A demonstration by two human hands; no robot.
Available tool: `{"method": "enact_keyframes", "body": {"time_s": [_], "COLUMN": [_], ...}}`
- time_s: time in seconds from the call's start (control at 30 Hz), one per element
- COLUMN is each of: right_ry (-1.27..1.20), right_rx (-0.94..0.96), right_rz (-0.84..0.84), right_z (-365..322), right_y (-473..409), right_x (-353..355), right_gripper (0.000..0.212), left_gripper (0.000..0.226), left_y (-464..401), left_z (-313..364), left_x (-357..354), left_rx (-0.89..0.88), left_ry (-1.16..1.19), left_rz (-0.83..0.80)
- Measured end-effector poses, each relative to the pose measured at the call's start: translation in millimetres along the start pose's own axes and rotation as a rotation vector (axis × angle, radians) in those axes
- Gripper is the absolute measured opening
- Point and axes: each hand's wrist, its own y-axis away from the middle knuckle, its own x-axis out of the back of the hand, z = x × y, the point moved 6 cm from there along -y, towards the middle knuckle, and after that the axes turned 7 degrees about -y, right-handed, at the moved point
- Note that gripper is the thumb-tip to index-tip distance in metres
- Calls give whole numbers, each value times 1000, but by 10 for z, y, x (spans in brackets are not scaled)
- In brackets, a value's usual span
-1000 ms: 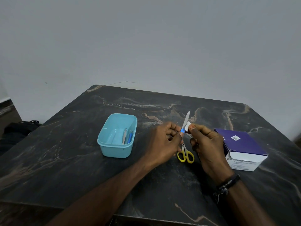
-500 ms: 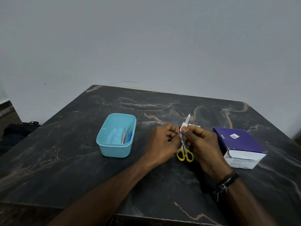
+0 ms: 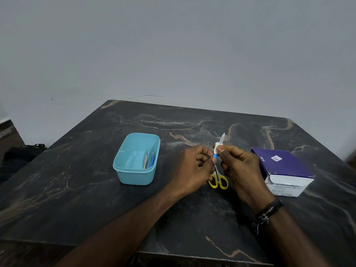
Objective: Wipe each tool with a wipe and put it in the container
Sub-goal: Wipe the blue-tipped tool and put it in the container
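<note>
Above the table (image 3: 96,189), slim blue-handled tool (image 3: 215,155), white wipe (image 3: 217,147) around blade

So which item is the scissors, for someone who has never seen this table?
Start at the dark marble table. Between the blue container and the purple box, under the hands, lie the scissors: the only thing with yellow loop handles.

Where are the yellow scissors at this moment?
In the head view, the yellow scissors lie on the dark table, right of centre, below and between the left hand and the right hand; only the handles show clearly.
</note>
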Motion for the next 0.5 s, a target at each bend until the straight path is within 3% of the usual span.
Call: {"method": "enact_keyframes", "body": {"time_s": [0.33, 0.5], "right_ry": [-14, -29], "right_rx": [22, -37], "right_rz": [128, 44], "right_z": [32, 6], "right_y": [-72, -6], "right_x": [123, 44], "right_gripper": [15, 12], "left_gripper": [1, 6], "left_y": [20, 16], "left_z": [1, 4], "left_x": [-20, -8], "left_rx": [-2, -1], "left_ry": [-11, -11], "left_rz": [-17, 10]}}
